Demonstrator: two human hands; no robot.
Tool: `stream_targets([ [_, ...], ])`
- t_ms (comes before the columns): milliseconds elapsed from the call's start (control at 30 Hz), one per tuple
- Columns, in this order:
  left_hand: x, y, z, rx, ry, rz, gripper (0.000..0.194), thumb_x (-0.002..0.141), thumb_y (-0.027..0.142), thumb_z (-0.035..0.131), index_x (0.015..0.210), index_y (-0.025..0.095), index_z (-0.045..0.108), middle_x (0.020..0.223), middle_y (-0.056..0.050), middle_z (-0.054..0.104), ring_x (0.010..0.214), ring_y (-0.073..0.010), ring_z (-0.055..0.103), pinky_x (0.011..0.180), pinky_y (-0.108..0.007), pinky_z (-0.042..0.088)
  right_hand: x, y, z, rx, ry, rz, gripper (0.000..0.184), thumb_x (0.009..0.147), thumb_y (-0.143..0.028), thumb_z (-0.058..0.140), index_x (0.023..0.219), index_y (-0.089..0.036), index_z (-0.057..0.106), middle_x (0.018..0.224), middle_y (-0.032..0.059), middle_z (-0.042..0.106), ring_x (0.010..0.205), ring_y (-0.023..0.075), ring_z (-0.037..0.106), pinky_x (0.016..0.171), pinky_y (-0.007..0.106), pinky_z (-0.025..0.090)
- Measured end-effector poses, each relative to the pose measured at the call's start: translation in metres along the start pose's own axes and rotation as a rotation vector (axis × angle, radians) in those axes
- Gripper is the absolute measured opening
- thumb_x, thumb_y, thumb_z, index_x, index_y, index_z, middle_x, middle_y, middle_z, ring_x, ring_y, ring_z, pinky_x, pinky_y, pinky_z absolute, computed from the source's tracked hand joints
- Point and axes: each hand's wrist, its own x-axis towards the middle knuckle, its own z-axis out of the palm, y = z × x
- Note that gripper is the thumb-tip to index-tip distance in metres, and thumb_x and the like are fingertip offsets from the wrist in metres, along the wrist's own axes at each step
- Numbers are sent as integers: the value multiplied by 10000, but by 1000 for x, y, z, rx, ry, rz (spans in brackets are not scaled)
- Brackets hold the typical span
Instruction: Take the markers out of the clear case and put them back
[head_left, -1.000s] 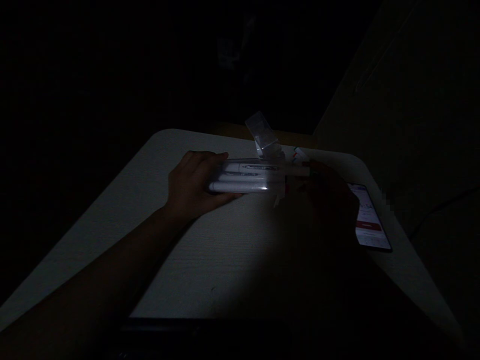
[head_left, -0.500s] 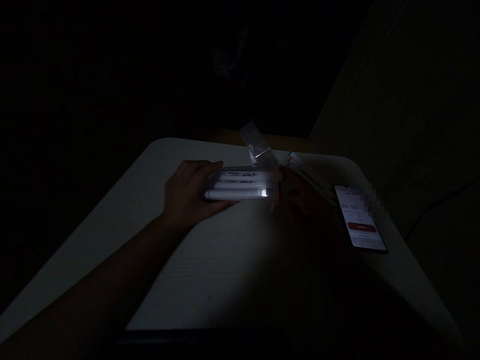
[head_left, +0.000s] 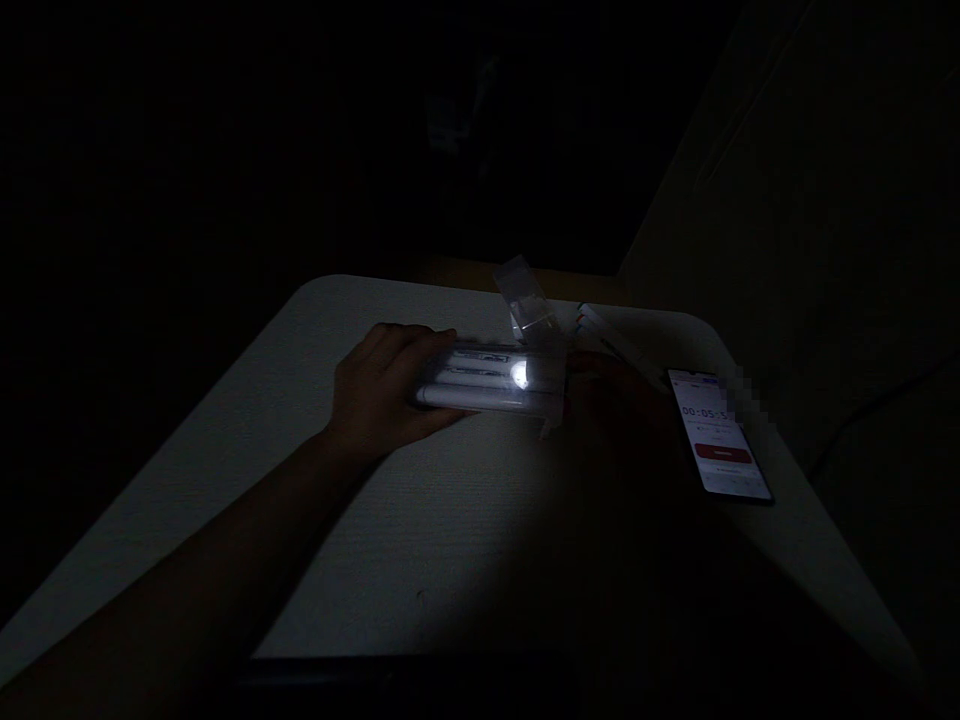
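My left hand (head_left: 382, 385) is wrapped round the left end of a clear plastic pack (head_left: 551, 390), thumb and fingers along its two long sides. Inside lie white markers (head_left: 480, 395) side by side, with dark print on their barrels. A bright glare spot sits on the plastic. From the pack's far right corner a transparent flap (head_left: 525, 295) sticks up. At the right end of the pack my right hand (head_left: 600, 375) is in deep shadow; its fingers barely show, and whether they grip the pack is hidden.
More white markers with coloured ends (head_left: 611, 330) lie on the table behind my right hand. A lit phone (head_left: 720, 440) showing a timer rests near the right edge of the pale table (head_left: 360, 580). Surroundings are very dark.
The pack has shifted slightly toward me and to the right with my left hand. Its flap has moved right, the glare has brightened, and my right hand's fingers have sunk into shadow.
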Motion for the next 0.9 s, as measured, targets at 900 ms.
stream_targets([
  [900,1,2,-1,13,7,-30,723,616,604,648,1203,232,450,1039,-77,602,907,-251,574,769,-378,466,3,7,3,122,204,108,115,783,-201,545,884,-225,593,838,-35,655,741,69,625,602,172,493],
])
